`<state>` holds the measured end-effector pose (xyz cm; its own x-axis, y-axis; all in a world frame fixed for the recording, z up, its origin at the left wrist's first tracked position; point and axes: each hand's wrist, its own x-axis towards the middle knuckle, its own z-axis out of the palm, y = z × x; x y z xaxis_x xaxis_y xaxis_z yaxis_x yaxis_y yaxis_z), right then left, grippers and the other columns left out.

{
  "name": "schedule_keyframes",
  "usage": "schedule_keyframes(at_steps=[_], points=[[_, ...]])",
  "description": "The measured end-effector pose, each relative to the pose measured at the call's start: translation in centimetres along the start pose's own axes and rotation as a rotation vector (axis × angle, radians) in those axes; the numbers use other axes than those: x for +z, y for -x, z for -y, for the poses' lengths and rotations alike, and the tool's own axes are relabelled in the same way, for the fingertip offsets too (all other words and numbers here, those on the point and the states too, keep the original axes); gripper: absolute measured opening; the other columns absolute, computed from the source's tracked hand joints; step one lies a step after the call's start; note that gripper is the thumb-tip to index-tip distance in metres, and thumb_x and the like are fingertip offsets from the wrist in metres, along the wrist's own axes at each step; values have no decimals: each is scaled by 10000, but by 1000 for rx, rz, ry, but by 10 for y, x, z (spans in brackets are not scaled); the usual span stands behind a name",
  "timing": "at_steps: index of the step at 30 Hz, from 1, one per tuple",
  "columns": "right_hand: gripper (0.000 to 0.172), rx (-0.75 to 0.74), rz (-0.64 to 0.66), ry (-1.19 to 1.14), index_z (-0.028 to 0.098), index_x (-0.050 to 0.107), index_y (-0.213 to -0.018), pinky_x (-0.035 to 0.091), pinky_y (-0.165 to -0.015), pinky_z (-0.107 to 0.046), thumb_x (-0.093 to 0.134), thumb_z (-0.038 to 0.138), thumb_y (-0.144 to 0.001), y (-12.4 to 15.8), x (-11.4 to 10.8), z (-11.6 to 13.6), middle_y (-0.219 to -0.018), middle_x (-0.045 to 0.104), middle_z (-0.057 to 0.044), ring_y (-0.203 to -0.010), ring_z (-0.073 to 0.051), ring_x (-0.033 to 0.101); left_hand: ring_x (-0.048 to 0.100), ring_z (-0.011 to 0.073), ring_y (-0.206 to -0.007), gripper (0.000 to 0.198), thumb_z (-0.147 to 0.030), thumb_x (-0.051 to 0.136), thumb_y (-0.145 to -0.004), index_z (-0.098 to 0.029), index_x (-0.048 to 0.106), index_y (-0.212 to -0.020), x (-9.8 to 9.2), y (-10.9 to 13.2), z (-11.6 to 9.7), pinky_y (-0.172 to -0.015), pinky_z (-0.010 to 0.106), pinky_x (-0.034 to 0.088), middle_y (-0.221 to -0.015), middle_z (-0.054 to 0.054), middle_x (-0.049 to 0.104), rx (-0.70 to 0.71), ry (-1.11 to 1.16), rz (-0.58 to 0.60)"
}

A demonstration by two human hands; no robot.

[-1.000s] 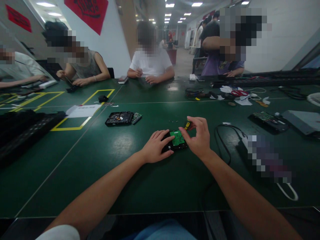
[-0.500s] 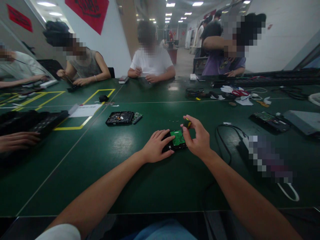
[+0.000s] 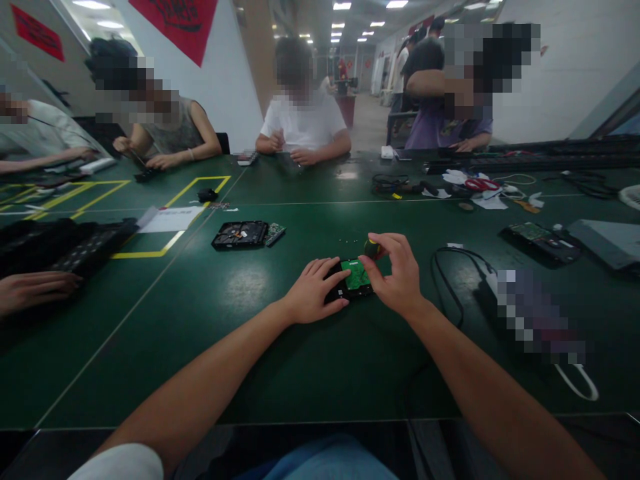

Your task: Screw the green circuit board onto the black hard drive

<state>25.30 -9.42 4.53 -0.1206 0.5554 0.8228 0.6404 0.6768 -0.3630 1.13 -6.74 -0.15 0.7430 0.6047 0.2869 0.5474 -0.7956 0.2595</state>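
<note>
A black hard drive with a green circuit board (image 3: 356,275) lies on the green table (image 3: 280,367) in front of me. My left hand (image 3: 316,291) rests on its left part, fingers spread, the index finger reaching onto the board. My right hand (image 3: 397,273) grips a small screwdriver (image 3: 371,247) by its dark and yellow handle, above the board's right side. The screwdriver's tip cannot be made out. Several tiny screws (image 3: 349,241) lie behind the drive. Farther left sits another opened drive (image 3: 240,235), with a loose circuit board (image 3: 275,234) beside it.
A third drive (image 3: 540,243) and a grey box (image 3: 607,243) are at the right, near a black cable (image 3: 457,287) and a blurred-out object (image 3: 540,317). Black trays (image 3: 70,257) and another person's hand (image 3: 40,291) are at the left. People sit across the table.
The screwdriver handle and my right fingers have turned and shifted slightly. My left hand stays on the drive.
</note>
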Motion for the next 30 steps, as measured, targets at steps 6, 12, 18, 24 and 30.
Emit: schedule_keyframes(at_steps=[6, 12, 18, 24, 30], points=[[553, 3, 72, -69, 326, 420, -1543, 615, -933, -478, 560, 220, -1019, 2, 1, -2, -1368, 618, -105, -1099, -254, 674, 361, 398, -1505, 720, -573, 639, -947, -285, 455, -1581, -1, 0, -1, -1231, 629, 294, -1676, 137, 337, -3, 10, -4], [505, -8, -2, 61, 338, 542, -1436, 621, -840, -444, 706, 313, -959, 1, 0, -4, -1171, 596, -79, -994, -242, 654, 348, 398, -1511, 730, -573, 638, -949, -295, 433, -1593, 0, 0, 0, -1230, 639, 289, -1682, 130, 328, 0, 16, 1], [538, -14, 97, -28, 338, 402, -1553, 592, -981, -509, 524, 235, -1040, 0, 0, 0, -1351, 610, -103, -1127, -261, 660, 353, 403, -1509, 713, -588, 614, -960, -274, 454, -1580, -3, 0, -2, -1230, 638, 285, -1680, 146, 328, 0, -6, 8], [471, -25, 7, 43, 355, 551, -1424, 622, -861, -457, 684, 305, -975, -1, 0, -2, -1187, 594, -83, -1045, -257, 652, 359, 402, -1505, 721, -586, 628, -951, -286, 449, -1582, -2, 0, -2, -1226, 640, 293, -1677, 140, 336, -4, 10, 0], [578, 9, 73, -69, 331, 368, -1581, 607, -957, -490, 527, 219, -1036, 0, 1, 0, -1386, 594, -110, -1149, -265, 656, 363, 408, -1503, 724, -574, 644, -941, -289, 454, -1579, -1, 0, -1, -1223, 645, 293, -1680, 141, 332, -1, 16, -3]])
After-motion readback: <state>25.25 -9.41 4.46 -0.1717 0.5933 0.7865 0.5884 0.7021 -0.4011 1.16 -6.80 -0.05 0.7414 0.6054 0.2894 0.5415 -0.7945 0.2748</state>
